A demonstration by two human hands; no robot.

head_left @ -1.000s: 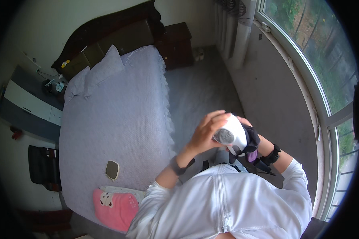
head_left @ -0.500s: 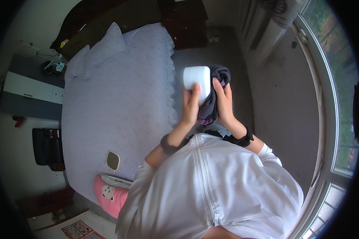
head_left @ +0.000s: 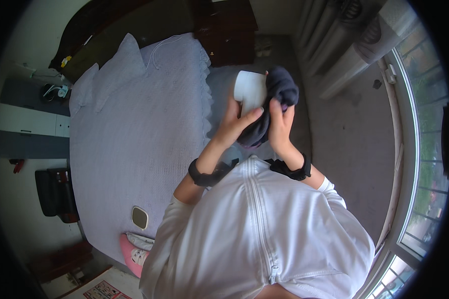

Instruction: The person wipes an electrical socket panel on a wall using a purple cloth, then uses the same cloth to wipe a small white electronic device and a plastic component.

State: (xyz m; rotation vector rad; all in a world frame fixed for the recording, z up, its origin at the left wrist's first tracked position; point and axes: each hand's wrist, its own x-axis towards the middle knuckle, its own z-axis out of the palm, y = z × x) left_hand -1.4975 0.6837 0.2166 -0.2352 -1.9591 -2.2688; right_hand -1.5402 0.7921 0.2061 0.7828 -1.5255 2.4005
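Note:
A white rounded appliance (head_left: 250, 88), with a short cylindrical end and a body running down toward me, is held up in front of my chest. My left hand (head_left: 234, 123) grips it from the left, thumb laid across its lower part. Against its right side lies a dark grey cloth (head_left: 281, 85) with purplish patches, bunched up and hanging below. My right hand (head_left: 281, 122) clasps this cloth, thumb on the near side and fingers mostly hidden behind. The cloth hides the appliance's right side, so its exact kind cannot be made out.
A bed (head_left: 134, 129) with a pale lilac cover stretches along my left, with a small square mirror (head_left: 139, 218) on it. Beyond stands a dark wooden nightstand (head_left: 227, 35). Curtains (head_left: 354, 55) and a window (head_left: 424, 164) are on the right.
My left thumb has slid across toward the cloth, and the appliance has turned and tilted in my grip. The cloth has shifted slightly up and right with my right hand.

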